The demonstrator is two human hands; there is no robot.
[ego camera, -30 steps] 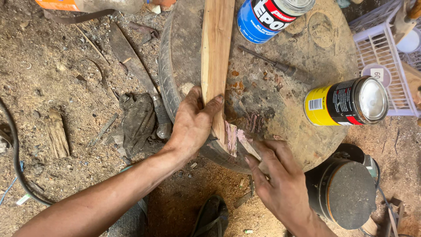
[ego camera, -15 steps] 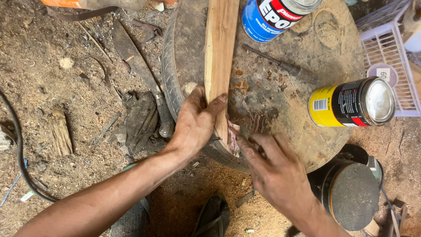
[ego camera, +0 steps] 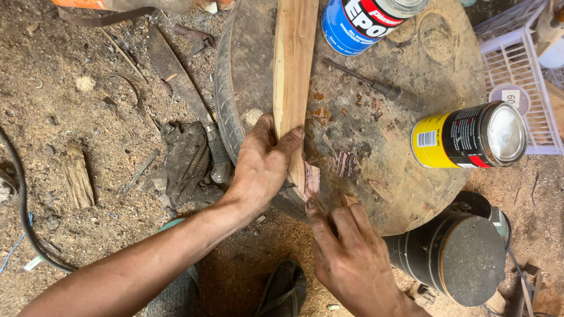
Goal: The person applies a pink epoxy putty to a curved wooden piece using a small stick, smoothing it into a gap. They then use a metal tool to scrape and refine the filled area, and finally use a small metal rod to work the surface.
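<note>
sawdust-strewn dirt floor all round, and mid-frame a round, stained worktop ringed by an old tyre. left hand wraps the wooden strip, grip closed on its near end, the strip running up to the top edge. right hand at lower centre, fingertips pressing at the strip's reddish-smeared tip; whether that grip holds anything, i cannot tell. risk as i judge it: the strip could pivot under the push and smear. containers: blue can at top centre, contents hidden; yellow-and-black can lying on its side at right, lid on, could roll. dark drum sits at lower right.
</note>
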